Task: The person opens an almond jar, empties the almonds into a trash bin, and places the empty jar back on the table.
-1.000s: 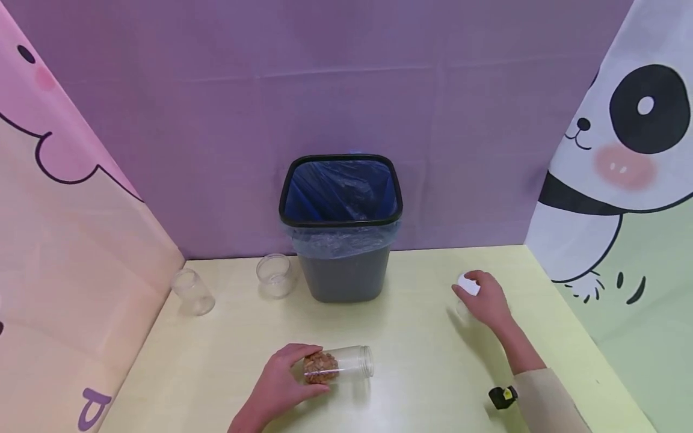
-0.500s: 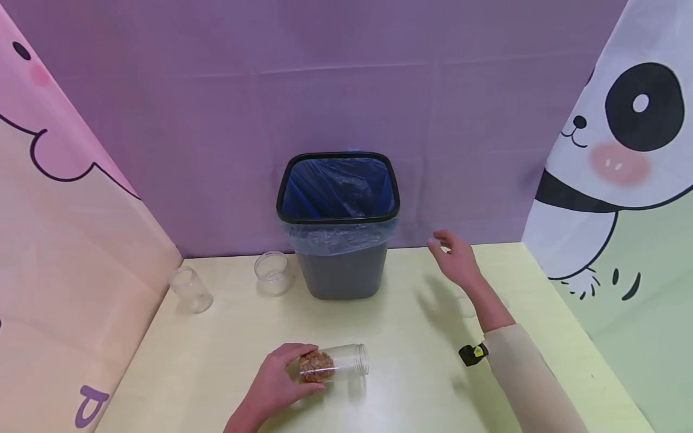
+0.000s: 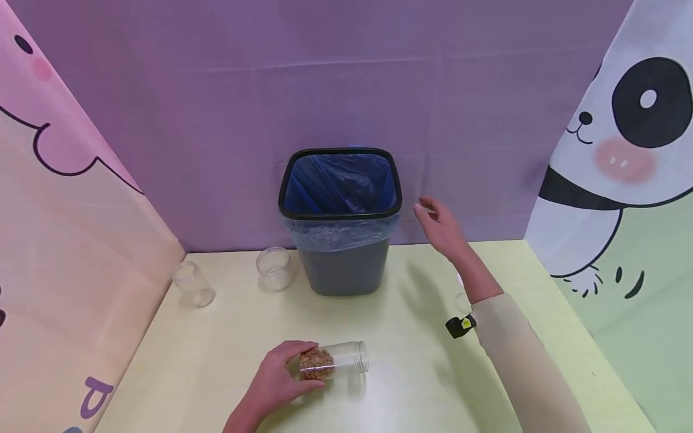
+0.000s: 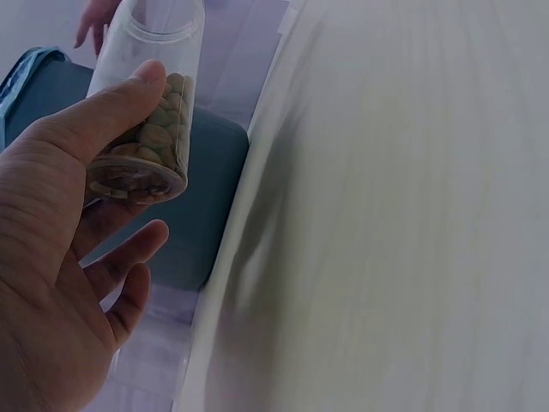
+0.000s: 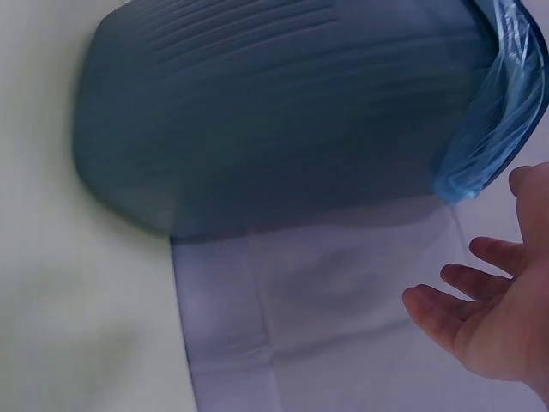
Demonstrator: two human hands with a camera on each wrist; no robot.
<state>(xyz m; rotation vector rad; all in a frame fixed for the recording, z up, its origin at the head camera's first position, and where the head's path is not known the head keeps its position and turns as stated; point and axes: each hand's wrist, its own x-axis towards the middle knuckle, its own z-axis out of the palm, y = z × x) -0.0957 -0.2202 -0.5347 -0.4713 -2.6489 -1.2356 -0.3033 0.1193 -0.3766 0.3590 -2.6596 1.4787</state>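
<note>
My left hand [image 3: 277, 376] grips a clear plastic jar [image 3: 346, 357] near its base, thumb on one side and fingers on the other. The jar lies tipped sideways in the head view, its uncapped threaded mouth facing right. Small brown nut-like pieces [image 4: 163, 129] fill its bottom part; their exact kind is unclear. My right hand [image 3: 441, 227] hovers right of the grey bin's rim, fingers loosely bent and holding nothing. The bin [image 3: 346, 270] has a blue bag liner [image 3: 341, 186] folded over its edge, under a black ring.
A clear jar [image 3: 194, 285] and a shorter clear tub [image 3: 274, 270] stand at the left back. Behind my right forearm, a clear container [image 3: 462, 302] and a bit of a white lid [image 3: 459, 279] partly show. Fabric walls border the pale table [image 3: 411, 385].
My right hand has left the white lid at the right, rising and moving left toward the bin's side. My left hand and its jar stay nearly in place.
</note>
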